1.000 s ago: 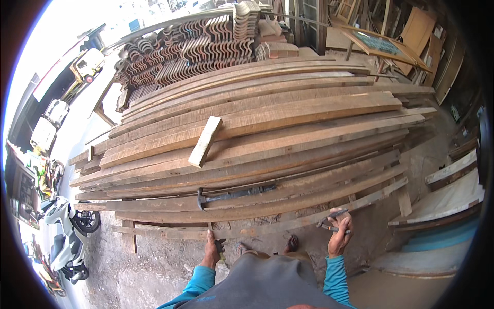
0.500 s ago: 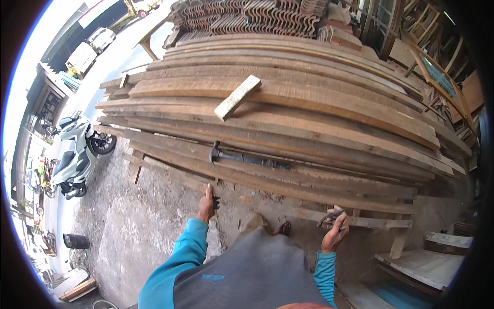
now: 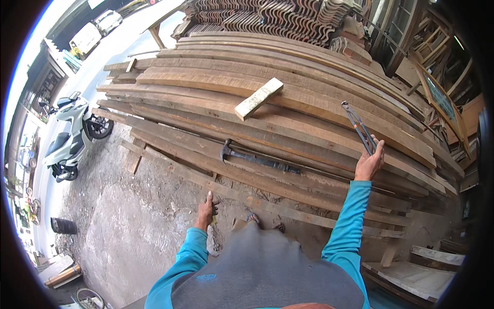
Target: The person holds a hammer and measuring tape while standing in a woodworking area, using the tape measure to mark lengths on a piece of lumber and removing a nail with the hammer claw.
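Note:
My right hand (image 3: 368, 164) reaches forward over the right part of the plank stack, closed round the handles of a pair of pincers (image 3: 356, 123). Their metal jaws point forward and left, above the boards. My left hand (image 3: 205, 211) hangs low in front of the stack with the thumb stretched out and the fingers partly apart; I see nothing held in it. A claw hammer (image 3: 257, 160) with a dark, wrapped-looking handle lies on the nearer planks (image 3: 303, 181), between the two hands. Farther back, a short pale wood block (image 3: 259, 99) rests across the boards.
Curved roof tiles (image 3: 267, 20) are piled behind the planks. At the right lean a framed glass panel (image 3: 441, 98) and loose timber. A light-coloured scooter (image 3: 69, 136) stands left of the stack, near a black container (image 3: 63, 225). Pale boards (image 3: 411, 275) lie at the lower right.
My right hand has moved forward and to the right from the stack's near edge, carrying the pincers out over the planks. My left hand has dropped slightly closer to me.

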`<state>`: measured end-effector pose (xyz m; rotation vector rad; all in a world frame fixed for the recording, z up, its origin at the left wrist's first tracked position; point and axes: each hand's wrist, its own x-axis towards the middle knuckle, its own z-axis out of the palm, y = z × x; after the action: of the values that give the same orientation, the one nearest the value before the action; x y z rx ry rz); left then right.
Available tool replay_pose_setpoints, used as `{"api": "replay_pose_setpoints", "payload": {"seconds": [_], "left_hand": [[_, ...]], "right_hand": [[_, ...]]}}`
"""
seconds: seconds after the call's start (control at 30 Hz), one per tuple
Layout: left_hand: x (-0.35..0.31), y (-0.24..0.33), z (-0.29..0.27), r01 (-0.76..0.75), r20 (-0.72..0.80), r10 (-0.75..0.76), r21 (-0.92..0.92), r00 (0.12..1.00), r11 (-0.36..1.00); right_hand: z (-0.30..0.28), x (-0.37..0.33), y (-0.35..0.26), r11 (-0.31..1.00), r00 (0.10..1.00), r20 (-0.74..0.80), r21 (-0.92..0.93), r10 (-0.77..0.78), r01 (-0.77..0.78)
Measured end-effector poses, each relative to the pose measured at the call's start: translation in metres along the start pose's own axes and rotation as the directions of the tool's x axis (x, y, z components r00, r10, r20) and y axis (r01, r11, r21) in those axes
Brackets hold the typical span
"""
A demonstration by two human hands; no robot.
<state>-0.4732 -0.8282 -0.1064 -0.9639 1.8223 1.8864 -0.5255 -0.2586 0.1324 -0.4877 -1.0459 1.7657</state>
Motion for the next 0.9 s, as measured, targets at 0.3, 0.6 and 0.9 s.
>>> {"api": "replay_pose_setpoints", "payload": {"seconds": [0.3,0.6,0.9], "left_hand": [[-0.026,-0.084,-0.032,0.038,-0.011,-0.044,-0.309,0.999,0.950],[-0.041,-0.081,-0.039,-0.027,-0.044,0.007,-0.460,0.999,0.887],[-0.056,-0.147,-0.059,0.047,-0.071,-0.133,-0.695,0.989,0.718]], "right_hand": [[0.106,-0.133,0.028,0.456,0.563,0.812,-0.447,-0.153,0.770],[0.195,-0.191,0.077,0.412,0.101,0.979,-0.167,0.178,0.896],[0.060,-0.219,0.154,0.173,0.173,0.853,-0.291,0.492,0.941]]}}
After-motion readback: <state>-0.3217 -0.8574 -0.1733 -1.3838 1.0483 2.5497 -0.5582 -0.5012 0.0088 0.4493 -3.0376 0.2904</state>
